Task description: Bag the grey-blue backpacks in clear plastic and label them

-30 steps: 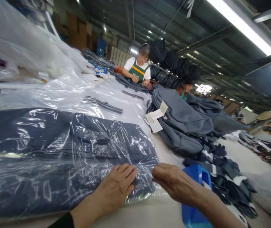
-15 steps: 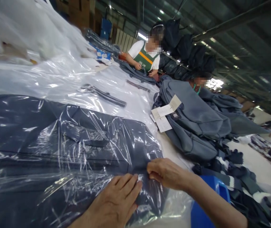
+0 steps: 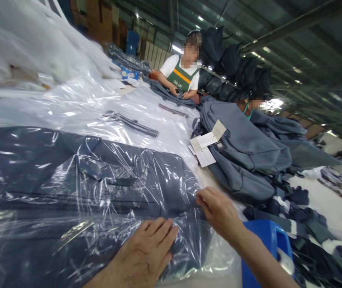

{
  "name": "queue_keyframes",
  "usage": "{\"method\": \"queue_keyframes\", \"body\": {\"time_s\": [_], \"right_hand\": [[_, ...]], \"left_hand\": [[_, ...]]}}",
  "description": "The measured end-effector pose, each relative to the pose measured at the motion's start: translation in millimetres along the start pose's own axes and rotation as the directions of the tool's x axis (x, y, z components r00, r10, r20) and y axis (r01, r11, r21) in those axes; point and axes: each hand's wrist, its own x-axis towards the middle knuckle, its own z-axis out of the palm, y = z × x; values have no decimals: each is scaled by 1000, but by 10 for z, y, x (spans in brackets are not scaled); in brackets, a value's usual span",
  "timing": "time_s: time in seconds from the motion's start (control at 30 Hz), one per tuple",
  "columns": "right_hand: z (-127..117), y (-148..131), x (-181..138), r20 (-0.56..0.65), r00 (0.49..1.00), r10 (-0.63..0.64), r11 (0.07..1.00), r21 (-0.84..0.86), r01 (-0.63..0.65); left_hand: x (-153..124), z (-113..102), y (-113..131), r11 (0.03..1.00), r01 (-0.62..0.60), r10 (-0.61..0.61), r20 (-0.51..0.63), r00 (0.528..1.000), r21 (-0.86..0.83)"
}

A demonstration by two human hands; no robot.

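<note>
A dark blue-grey bag [image 3: 51, 164] lies flat inside a clear plastic bag [image 3: 221, 256], glossy and wrinkled, across the near left of the table. My left hand [image 3: 147, 248] rests palm down on the plastic, fingers stretched out. At the right edge of the wrapped bag is my right hand [image 3: 217, 210], its thumb and fingers closed together in a pinch on the plastic. The fingertips are partly hidden by the hand itself. Beyond my right hand rests a grey backpack [image 3: 249, 140] with paper tags [image 3: 208, 140] on its side.
A blue plastic container [image 3: 249, 256] stands under my right forearm. Dark straps [image 3: 309, 232] are heaped at the right. Clear plastic sheeting [image 3: 81, 100] covers the table's far side, with a dark strip [image 3: 135, 124] on it. A co-worker in a green apron [image 3: 181, 80] handles grey fabric opposite.
My right hand has moved slightly right and up, out to the wrapped bag's edge. My left hand stays almost in place on the plastic.
</note>
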Motion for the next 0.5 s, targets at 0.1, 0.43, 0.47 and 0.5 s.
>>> {"method": "queue_keyframes", "body": {"time_s": [0.1,0.43,0.47,0.5], "right_hand": [[218,-299,-432,-342,922,-184,981,-9,193],[567,-366,-714,-488,745,-455,890,-273,365],[619,-369,-653,-512,728,-455,889,-303,342],[697,-391,-588,-533,709,-462,883,-349,313]], "left_hand": [[-7,16,14,999,22,-23,-28,999,-40],[-16,-49,26,977,128,-115,86,990,-170],[-8,-63,21,976,123,-109,86,990,-180],[1,-70,13,975,121,-106,87,990,-185]]}}
